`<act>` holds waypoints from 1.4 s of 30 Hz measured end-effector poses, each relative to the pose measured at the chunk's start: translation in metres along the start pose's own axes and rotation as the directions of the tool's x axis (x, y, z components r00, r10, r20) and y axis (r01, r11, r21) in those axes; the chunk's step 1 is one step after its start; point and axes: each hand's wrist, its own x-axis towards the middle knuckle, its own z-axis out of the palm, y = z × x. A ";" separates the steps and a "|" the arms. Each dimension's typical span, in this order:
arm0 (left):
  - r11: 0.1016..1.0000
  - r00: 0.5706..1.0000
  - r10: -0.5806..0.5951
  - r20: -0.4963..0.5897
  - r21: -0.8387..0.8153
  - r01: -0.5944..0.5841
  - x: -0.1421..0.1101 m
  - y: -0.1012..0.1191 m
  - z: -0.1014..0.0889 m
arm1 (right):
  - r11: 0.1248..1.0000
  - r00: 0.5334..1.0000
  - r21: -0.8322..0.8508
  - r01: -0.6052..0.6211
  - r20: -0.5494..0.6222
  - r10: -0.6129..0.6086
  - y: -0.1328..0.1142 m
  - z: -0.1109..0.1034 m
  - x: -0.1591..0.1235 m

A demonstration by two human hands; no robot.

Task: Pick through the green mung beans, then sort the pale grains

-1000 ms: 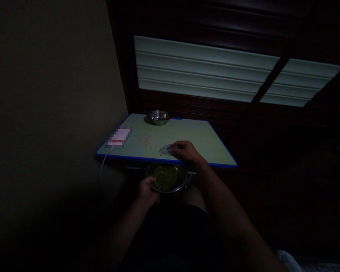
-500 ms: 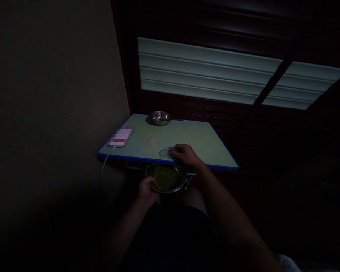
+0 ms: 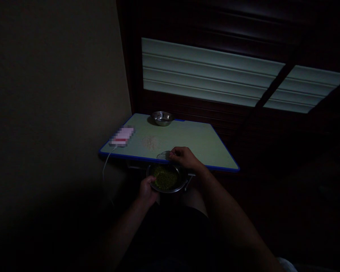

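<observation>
Below the table's front edge, a metal bowl (image 3: 182,186) holds a heap of small green beans (image 3: 166,178), perhaps mung beans. My left hand (image 3: 147,190) grips its left rim, with the thumb over the edge and the other fingers underneath, mostly hidden. My right hand (image 3: 184,156) is closed in a pinch on a clear, rounded, thin piece (image 3: 163,155), at the table's front edge just above the bowl. Dim light hides whether that piece is a lid or a shallow scoop. Beyond it, a pale patch of scattered grains (image 3: 151,142) lies on the tabletop.
The pale table (image 3: 198,136) has a blue rim. A second metal bowl (image 3: 162,119) stands at its back edge. On the left lies a blurred-out phone-like object (image 3: 122,136) with a white cable (image 3: 104,166) hanging down. A wall (image 3: 73,75) rises at left, dark slatted panels behind.
My right hand has drawn slightly down and nearer the table's front edge, bringing the clear piece with it. My left hand keeps its hold on the bowl. The view has shifted a little.
</observation>
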 end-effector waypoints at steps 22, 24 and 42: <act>1.000 1.000 -0.014 0.005 -0.027 0.014 0.005 -0.001 -0.006 | 0.801 0.726 -0.194 -0.567 -0.577 0.374 0.014 -0.027 0.006; 1.000 1.000 -0.018 -0.004 -0.019 0.018 0.005 0.001 -0.006 | 0.804 0.757 -0.233 -0.547 -0.547 0.357 0.006 -0.016 0.014; 1.000 1.000 0.019 -0.007 -0.016 -0.019 0.005 0.009 -0.008 | 0.832 0.859 -0.329 -0.447 -0.415 0.298 -0.028 0.042 0.069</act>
